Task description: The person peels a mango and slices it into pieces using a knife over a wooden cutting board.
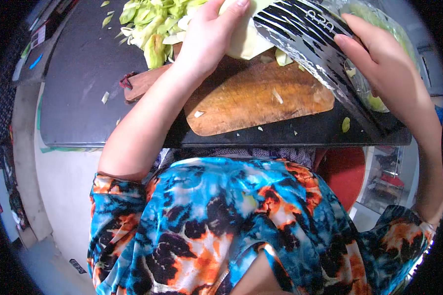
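Note:
My left hand is closed round a smooth, pale green vegetable piece that looks like cabbage, over the far side of the wooden cutting board. To its right, a broad knife with a black blade, white streaks and lettering slants across the board's right end. My right hand has its thumb and fingers on the knife; its handle is not clearly visible. The blade's upper left end meets the pale piece, though I cannot tell how deep it is. Chopped pale green leaves are heaped beyond my left forearm.
A clear plastic bag with green contents lies behind my right hand. Small scraps, including a green bit, are scattered on the dark tabletop. The table's front edge runs close to my body, and a red round object is below it.

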`<action>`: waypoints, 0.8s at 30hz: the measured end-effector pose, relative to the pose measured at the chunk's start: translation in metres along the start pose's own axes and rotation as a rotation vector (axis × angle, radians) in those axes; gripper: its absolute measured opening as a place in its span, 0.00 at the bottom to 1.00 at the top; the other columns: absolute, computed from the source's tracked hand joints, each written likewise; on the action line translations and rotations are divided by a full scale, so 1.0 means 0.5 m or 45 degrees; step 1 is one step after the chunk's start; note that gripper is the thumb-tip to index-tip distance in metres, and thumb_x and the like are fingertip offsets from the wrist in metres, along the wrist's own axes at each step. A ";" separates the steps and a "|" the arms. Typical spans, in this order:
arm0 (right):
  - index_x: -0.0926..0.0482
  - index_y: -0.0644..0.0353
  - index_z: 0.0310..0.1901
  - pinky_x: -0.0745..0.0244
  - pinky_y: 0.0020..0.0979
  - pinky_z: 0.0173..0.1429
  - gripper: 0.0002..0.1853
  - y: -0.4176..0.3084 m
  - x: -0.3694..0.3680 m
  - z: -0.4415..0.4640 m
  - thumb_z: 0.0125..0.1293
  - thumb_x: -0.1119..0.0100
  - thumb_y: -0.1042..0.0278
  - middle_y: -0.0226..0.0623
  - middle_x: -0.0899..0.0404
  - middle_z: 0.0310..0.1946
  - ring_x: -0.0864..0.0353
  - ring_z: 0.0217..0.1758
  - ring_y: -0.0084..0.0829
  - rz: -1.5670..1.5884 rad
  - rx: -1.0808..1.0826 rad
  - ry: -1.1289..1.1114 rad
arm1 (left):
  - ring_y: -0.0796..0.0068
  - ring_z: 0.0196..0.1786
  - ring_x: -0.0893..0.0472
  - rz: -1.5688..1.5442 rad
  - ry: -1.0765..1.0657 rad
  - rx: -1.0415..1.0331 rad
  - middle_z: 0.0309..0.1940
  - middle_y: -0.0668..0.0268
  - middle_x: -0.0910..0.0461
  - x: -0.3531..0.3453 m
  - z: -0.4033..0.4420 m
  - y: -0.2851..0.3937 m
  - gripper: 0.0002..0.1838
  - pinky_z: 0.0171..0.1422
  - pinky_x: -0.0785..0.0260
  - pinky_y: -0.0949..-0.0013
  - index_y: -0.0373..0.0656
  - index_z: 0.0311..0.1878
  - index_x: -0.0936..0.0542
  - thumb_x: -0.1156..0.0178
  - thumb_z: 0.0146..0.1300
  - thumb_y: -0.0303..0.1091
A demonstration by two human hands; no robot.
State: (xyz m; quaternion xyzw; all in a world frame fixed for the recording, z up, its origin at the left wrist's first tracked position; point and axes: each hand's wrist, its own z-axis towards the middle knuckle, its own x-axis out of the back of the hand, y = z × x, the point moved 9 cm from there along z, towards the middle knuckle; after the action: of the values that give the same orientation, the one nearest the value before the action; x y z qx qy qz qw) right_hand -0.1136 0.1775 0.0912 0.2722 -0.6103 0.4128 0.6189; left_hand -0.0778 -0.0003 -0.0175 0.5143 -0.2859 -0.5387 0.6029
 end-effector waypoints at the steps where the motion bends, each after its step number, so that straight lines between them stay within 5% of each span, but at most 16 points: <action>1: 0.28 0.64 0.52 0.38 0.26 0.20 0.16 0.001 -0.006 0.001 0.72 0.52 0.61 0.35 0.28 0.25 0.33 0.17 0.22 0.049 -0.114 -0.068 | 0.80 0.46 0.25 -0.029 0.018 0.003 0.45 0.67 0.22 0.005 0.002 -0.007 0.19 0.53 0.33 0.75 0.34 0.57 0.29 0.49 0.71 0.40; 11: 0.27 0.60 0.53 0.42 0.21 0.17 0.16 -0.008 -0.041 0.010 0.73 0.54 0.59 0.25 0.36 0.17 0.39 0.13 0.15 0.365 -0.363 -0.163 | 0.80 0.46 0.26 -0.170 0.197 -0.091 0.44 0.67 0.23 0.033 0.000 -0.004 0.18 0.53 0.34 0.74 0.34 0.54 0.27 0.50 0.72 0.40; 24: 0.27 0.60 0.48 0.43 0.19 0.17 0.15 -0.036 -0.087 0.031 0.74 0.56 0.57 0.22 0.38 0.16 0.41 0.12 0.13 0.587 -0.217 -0.144 | 0.81 0.41 0.26 -0.419 0.370 -0.150 0.39 0.68 0.23 0.079 -0.002 -0.004 0.15 0.48 0.33 0.76 0.34 0.47 0.25 0.49 0.72 0.38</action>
State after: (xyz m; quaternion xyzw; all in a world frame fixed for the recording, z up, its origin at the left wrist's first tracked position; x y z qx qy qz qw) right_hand -0.1029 0.1476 0.0534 0.0955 -0.7226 0.4741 0.4939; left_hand -0.0674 -0.0372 -0.0280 0.5903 -0.0764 -0.5656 0.5707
